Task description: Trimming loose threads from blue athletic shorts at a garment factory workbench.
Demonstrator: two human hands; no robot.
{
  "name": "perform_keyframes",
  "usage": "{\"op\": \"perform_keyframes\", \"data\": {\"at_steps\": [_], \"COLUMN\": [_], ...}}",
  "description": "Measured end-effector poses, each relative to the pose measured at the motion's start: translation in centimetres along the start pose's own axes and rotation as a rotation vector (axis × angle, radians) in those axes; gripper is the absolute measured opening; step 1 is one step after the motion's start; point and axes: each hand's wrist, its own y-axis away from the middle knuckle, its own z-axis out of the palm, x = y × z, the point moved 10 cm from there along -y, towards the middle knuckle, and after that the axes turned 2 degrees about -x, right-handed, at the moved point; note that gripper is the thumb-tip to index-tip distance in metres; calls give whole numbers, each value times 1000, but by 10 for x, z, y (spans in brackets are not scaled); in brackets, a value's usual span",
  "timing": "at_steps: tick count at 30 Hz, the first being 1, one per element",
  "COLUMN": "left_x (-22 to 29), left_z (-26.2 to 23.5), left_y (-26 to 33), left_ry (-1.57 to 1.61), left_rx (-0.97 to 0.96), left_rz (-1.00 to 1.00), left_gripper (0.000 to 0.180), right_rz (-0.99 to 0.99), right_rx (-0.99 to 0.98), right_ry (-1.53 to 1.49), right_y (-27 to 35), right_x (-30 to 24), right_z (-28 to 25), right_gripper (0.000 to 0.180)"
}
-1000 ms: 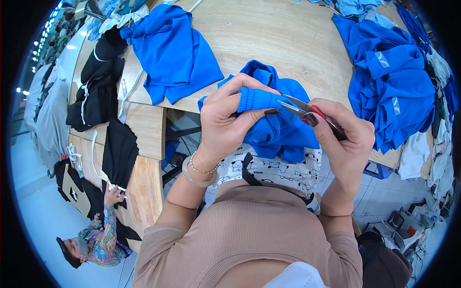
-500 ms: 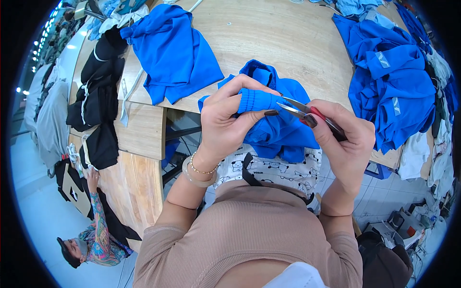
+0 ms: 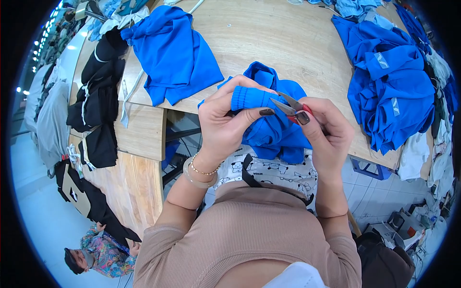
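While the left hand (image 3: 225, 127) pinches a bright blue ribbed knit cuff (image 3: 249, 98), the right hand (image 3: 321, 129) closes on small red-handled thread snips (image 3: 290, 106).
Held above the wooden table's (image 3: 288, 43) near edge, the cuff wants steady tension; blades apparently just parted should nip only the stray thread.

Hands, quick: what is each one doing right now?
Left hand: closed, holding the blue garment's cuff.
Right hand: closed, holding small thread snips at the cuff.
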Motion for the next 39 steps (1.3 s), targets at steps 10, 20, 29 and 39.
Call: {"op": "perform_keyframes", "data": {"at_steps": [10, 20, 29, 39], "left_x": [3, 4, 1, 6], "left_z": [-4, 0, 9, 9], "left_y": [-2, -1, -1, -5], "left_ry": [-32, -68, -138, -169], "left_rx": [17, 3, -36, -30], "left_rz": [5, 25, 6, 20], "left_gripper": [15, 15, 17, 19], "right_rz": [-87, -125, -114, -110], "right_rx": [16, -17, 85, 31], "right_ry": [92, 175, 33, 395], "right_y": [-4, -7, -8, -4], "right_x": [-6, -14, -23, -29], "right_z": [-4, 1, -20, -19], "right_gripper": [12, 12, 11, 15]}}
